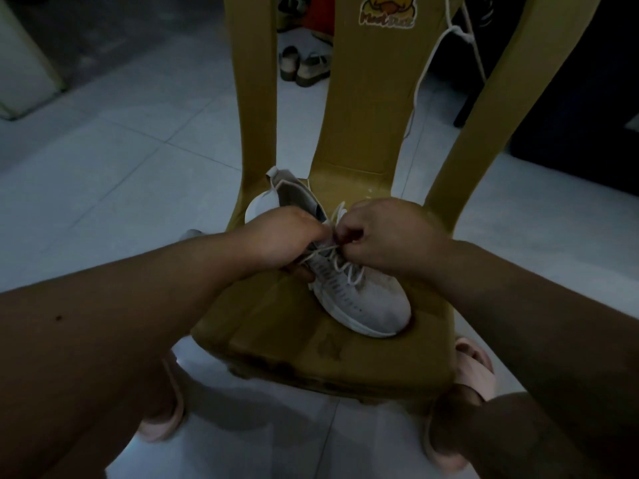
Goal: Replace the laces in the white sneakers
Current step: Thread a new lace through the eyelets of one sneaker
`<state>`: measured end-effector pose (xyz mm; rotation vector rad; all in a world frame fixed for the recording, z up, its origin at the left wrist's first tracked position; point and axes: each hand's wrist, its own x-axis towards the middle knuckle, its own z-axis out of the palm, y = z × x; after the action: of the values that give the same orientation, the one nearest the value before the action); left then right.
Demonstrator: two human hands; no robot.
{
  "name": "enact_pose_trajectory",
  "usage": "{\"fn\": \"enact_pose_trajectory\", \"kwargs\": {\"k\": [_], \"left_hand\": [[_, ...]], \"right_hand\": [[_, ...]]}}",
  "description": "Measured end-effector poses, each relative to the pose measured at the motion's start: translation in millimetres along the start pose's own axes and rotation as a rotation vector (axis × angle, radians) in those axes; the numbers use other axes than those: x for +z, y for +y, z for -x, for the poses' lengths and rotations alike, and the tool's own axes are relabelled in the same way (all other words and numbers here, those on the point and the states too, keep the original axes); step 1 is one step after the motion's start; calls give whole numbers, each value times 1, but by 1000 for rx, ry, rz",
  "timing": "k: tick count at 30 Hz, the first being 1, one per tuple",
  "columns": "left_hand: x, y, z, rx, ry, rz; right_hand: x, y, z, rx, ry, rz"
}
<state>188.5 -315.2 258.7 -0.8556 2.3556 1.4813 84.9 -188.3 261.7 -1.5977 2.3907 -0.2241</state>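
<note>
Sneaker on chair, toe nearest, heel toward backrest; left hand fingers grip it; right hand fingers pinch lace.

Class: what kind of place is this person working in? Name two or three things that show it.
Probably a room in a home. The floor is pale tile, a pair of sandals sits on it behind the yellow plastic chair, and the chair bears a cartoon duck sticker.

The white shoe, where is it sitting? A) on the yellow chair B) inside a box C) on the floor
A: the white sneaker rests on the seat of the yellow chair, where the left hand grips it and the right hand pinches its lace.
</note>
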Motion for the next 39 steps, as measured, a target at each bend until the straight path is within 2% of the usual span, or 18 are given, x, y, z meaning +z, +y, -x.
{"fn": "enact_pose_trajectory", "kwargs": {"k": [5, 8, 12, 14, 16, 18, 21, 23, 25, 27, 30, 38, 39], "left_hand": [[-2, 0, 1, -21, -1, -13], [-4, -2, 1, -51, -11, -43], [-7, 0, 5, -19, -67, -1], [-7, 2, 8, 7, -129, -19], [-8, 1, 8, -10, -104, 43], [-6, 0, 6, -35, -55, 84], [-5, -1, 4, -44, -21, 70], [-6, 0, 5, -43, -65, 98], [-7, 1, 5, -20, -133, 107], [-7, 3, 5, -31, -125, 114], [-4, 6, 4, -83, -78, 182], [0, 13, 3, -81, -32, 146], [0, 13, 2, -86, -32, 141]], "right_hand": [[-11, -6, -6, 143, -35, -608], [-17, -6, -6, 177, -98, -754], [-20, 10, -5, 244, -128, -772], [-19, 17, -4, 221, -158, -682], [-15, 18, -4, 193, -182, -538], [-9, 18, -5, 190, -139, -507], [-7, 14, -3, 236, -58, -734], [-9, 12, 0, 264, -20, -851], [-12, 12, 3, 282, 32, -804], [-11, 11, 7, 336, 88, -687], [0, -3, 16, 379, 24, -570], [22, -24, 16, 534, 175, -624], [20, -25, 14, 535, 157, -554]]}}
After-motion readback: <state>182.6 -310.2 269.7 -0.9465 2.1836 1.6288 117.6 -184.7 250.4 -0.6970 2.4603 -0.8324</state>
